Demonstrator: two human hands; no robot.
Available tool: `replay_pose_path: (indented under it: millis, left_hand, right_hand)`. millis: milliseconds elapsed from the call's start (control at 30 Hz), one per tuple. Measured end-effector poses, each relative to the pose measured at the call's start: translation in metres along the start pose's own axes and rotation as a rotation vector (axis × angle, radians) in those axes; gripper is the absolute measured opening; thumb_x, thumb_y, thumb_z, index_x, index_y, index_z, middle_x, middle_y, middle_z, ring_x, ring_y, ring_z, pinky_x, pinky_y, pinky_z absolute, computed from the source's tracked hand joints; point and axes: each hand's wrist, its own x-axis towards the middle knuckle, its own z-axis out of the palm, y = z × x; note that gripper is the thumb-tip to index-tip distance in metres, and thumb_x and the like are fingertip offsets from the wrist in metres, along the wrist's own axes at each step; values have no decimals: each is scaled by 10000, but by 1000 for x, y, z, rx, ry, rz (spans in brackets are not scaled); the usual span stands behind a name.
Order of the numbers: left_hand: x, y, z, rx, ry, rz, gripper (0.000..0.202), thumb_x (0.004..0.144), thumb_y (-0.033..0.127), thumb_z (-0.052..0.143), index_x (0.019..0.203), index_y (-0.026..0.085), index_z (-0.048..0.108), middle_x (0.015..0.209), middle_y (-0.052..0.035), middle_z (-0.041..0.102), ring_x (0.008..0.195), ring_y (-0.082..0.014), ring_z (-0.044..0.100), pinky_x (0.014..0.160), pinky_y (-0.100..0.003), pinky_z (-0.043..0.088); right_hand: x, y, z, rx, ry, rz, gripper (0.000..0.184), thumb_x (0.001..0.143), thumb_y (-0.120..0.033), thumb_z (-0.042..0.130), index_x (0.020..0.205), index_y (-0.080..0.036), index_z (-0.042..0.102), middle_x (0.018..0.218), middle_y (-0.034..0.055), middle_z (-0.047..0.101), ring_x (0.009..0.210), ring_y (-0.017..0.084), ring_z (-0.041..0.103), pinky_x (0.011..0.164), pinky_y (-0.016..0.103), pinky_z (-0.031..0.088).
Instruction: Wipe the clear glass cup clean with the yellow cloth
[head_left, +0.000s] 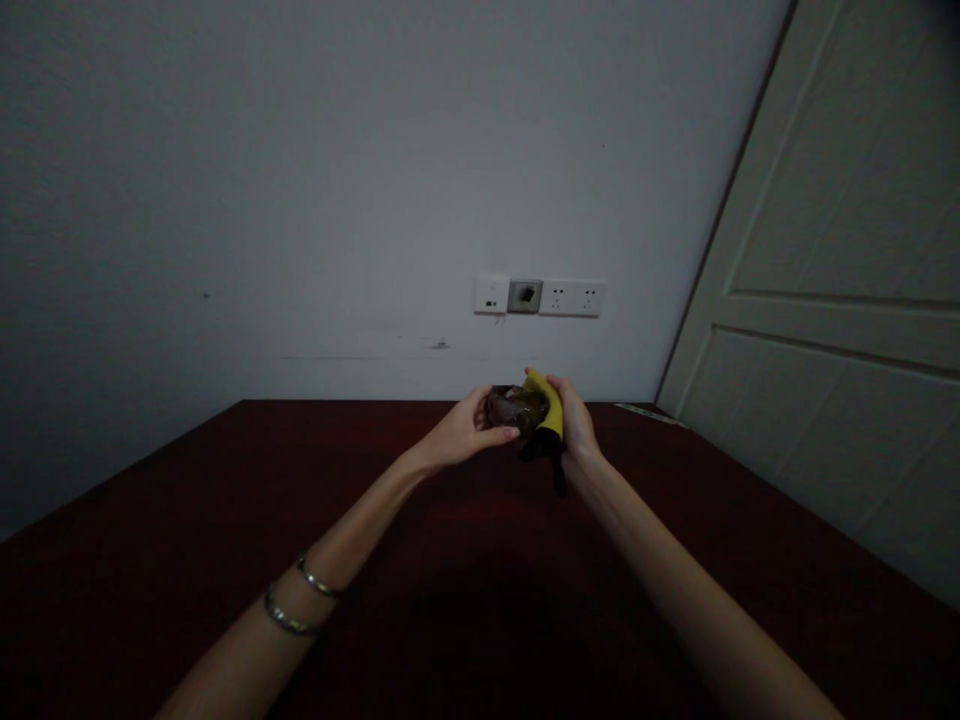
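My left hand point(478, 425) is closed around the left side of a dark brown, shiny, see-through object point(517, 410), with its thumb along the lower edge. The kind of object cannot be made out in the dim light. Against its right side lies a yellow and black item point(553, 412) that looks soft, with a dark part hanging below it. My right hand point(577, 418) is closed on this item from the right, most of its fingers hidden behind. Both hands are held close together above the dark red table point(465, 530).
Behind the hands rises a pale wall point(337, 200) with a row of sockets and switch plates point(572, 298). A white panelled door point(847, 300) stands along the right side. Near the table's far right corner lies a thin, light strip point(649, 413).
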Motion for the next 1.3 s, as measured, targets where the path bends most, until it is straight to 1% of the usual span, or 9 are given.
replay_pose_path:
  millis: [167,267,467,667,833,967,1133,1200,1300]
  left_hand:
    - [1,-4,4,38,153,-16,655,580,231,819,1085,148,411,1263,-206,522,1166,-301,541,1022,-525,379]
    - [1,-7,7,46,201,-1,697,558,232,830,1084,148,381,1271,-218,508,1163,-303,543,1018,-521,390]
    - [3,-16,9,-57,150,39,780,589,248,812,1233,165,380,1349,-188,473,1231,-291,493,1084,-516,317]
    - [-3,-4,8,81,91,8,866,620,238,784,1335,139,306,1394,-202,429,1263,-313,458,1101,-525,285]
    - [-3,-4,0,47,18,8,654,687,260,732,1256,143,431,1345,-179,495,1239,-300,485,1092,-510,296]
    - [1,-10,-2,13,111,41,669,584,238,814,1142,143,458,1256,-185,552,1144,-285,562,1040,-505,361]
    - [2,-12,1,33,222,-16,739,553,283,833,1109,171,360,1205,-176,561,1095,-283,586,974,-485,429]
    - [2,-11,3,50,219,-15,757,574,314,817,1138,160,336,1244,-201,528,1140,-296,556,997,-485,410]
    - [1,-8,4,86,174,4,809,603,339,790,1225,134,314,1367,-234,417,1260,-312,452,1085,-477,313]
  right_hand:
    - [-4,0,4,14,-15,1,172,770,-290,529,790,-182,662,591,-18,651,499,130,571,523,237,488]
    - [-4,-1,6,26,-9,-19,164,775,-273,527,796,-181,662,588,-24,638,512,127,571,530,234,488]
    - [-2,-2,6,36,-12,-20,163,771,-277,538,803,-185,669,616,-22,652,546,125,580,594,244,507]
    - [-2,-3,6,17,6,57,192,768,-257,520,834,-174,681,555,-9,644,503,143,579,556,253,519]
    - [-1,-2,2,5,-19,64,200,784,-264,497,806,-177,675,564,-1,647,507,146,590,552,255,515]
    - [-4,-1,3,25,-11,48,195,796,-266,492,741,-179,658,586,-3,651,536,139,595,573,244,515]
    - [-11,2,10,72,-12,32,154,778,-259,528,724,-182,650,601,-13,652,509,116,567,526,219,492]
    - [-12,2,12,68,3,34,153,775,-255,529,723,-178,651,595,-14,651,496,110,558,510,211,487]
    - [-11,0,12,48,-2,16,163,775,-246,515,738,-177,657,560,-20,639,470,115,548,525,224,504]
